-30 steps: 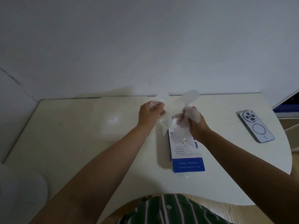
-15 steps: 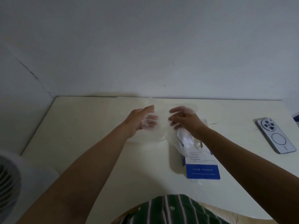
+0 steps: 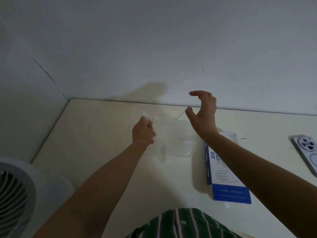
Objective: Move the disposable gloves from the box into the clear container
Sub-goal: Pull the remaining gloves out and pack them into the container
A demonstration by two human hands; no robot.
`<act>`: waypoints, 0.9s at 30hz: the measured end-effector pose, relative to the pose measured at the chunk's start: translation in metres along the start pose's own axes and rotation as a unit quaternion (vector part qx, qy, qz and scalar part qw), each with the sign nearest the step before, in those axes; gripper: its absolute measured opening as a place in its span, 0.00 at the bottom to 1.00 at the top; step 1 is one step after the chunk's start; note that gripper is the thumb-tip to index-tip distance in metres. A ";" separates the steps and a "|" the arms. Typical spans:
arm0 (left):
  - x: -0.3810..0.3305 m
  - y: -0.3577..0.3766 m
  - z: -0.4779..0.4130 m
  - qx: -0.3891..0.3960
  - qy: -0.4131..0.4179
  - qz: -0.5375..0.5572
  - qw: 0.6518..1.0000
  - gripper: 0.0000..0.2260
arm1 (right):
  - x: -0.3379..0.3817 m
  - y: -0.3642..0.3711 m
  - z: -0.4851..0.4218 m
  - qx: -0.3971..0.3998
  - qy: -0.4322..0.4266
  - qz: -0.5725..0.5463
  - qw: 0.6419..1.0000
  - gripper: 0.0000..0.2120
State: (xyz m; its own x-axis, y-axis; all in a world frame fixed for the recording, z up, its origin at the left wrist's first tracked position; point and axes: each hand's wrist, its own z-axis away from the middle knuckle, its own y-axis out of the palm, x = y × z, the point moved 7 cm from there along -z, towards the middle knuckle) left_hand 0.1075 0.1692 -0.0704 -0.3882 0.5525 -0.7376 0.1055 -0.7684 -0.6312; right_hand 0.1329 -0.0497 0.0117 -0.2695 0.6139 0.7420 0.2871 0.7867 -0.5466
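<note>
The clear container (image 3: pixel 186 148) stands on the table between my hands; it is faint and hard to outline. My left hand (image 3: pixel 143 132) is at its left side with fingers curled, pinching a bit of clear film, which looks like a disposable glove (image 3: pixel 162 152) that hangs down over the container. My right hand (image 3: pixel 203 114) is raised above the container's right side, fingers spread and curved, holding nothing; its thumb is close to a thin clear edge. The blue-and-white glove box (image 3: pixel 229 191) lies flat to the right, partly under my right forearm.
A phone (image 3: pixel 306 148) lies face down near the table's right edge. A white fan (image 3: pixel 15 194) stands at the lower left beside the table (image 3: pixel 96 134). The wall runs right behind the table's far edge.
Both hands moved left from the glove box to the container. The right hand has lifted and opened, and the glove film now lies at the container.
</note>
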 end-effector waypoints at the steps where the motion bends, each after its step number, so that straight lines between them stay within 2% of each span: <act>1: 0.003 0.002 -0.002 0.001 -0.002 -0.022 1.000 0.07 | 0.013 0.001 0.001 -0.008 -0.045 -0.018 0.999 0.16; 3: 0.007 0.003 -0.009 -0.008 -0.009 -0.057 0.998 0.07 | 0.035 0.010 0.005 0.026 -0.115 -0.085 0.989 0.12; 5: 0.007 0.006 -0.015 -0.014 -0.002 -0.101 0.995 0.08 | 0.047 0.023 0.012 0.097 -0.147 -0.115 0.978 0.09; 9: 0.007 0.006 -0.021 -0.008 0.023 -0.186 0.982 0.09 | 0.048 0.057 0.027 0.226 -0.144 -0.063 0.961 0.11; 12: 0.009 0.010 -0.026 0.028 0.033 -0.218 0.975 0.09 | 0.021 0.088 0.031 0.335 -0.034 0.004 0.942 0.12; 14: 0.011 0.015 -0.030 0.060 0.025 -0.187 0.980 0.09 | -0.006 0.108 0.038 0.420 0.025 0.111 0.900 0.14; 16: 0.010 0.018 -0.031 0.077 0.033 -0.166 0.983 0.13 | -0.027 0.121 0.048 0.483 0.055 0.194 0.852 0.21; 17: 0.007 0.019 -0.030 0.071 0.058 -0.186 0.978 0.18 | -0.033 0.125 0.052 0.496 0.068 0.201 0.842 0.25; 19: -0.006 0.016 -0.026 0.004 0.150 -0.269 0.951 0.25 | -0.035 0.134 0.056 0.505 0.083 0.186 0.839 0.29; 21: -0.027 0.014 -0.019 -0.074 0.259 -0.303 0.914 0.25 | -0.035 0.139 0.058 0.505 0.074 0.183 0.840 0.31; 22: -0.034 0.017 -0.017 -0.078 0.293 -0.303 0.903 0.22 | -0.036 0.141 0.059 0.505 0.071 0.186 0.840 0.32; 24: -0.036 0.032 -0.020 0.009 0.285 -0.295 0.912 0.14 | -0.040 0.144 0.062 0.509 0.071 0.191 0.836 0.32; 25: -0.028 0.041 -0.025 0.071 0.242 -0.290 0.923 0.12 | -0.043 0.144 0.063 0.514 0.075 0.194 0.832 0.32; 27: 0.000 0.057 -0.030 0.186 0.117 -0.294 0.930 0.20 | -0.047 0.144 0.065 0.520 0.087 0.198 0.826 0.33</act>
State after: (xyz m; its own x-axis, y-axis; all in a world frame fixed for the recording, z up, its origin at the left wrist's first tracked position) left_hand 0.1415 0.1348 -0.1136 -0.0650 0.9342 -0.3507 -0.4029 -0.3461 -0.8473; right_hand 0.1275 0.0388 -0.1272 -0.1806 0.8891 0.4206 -0.6493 0.2134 -0.7299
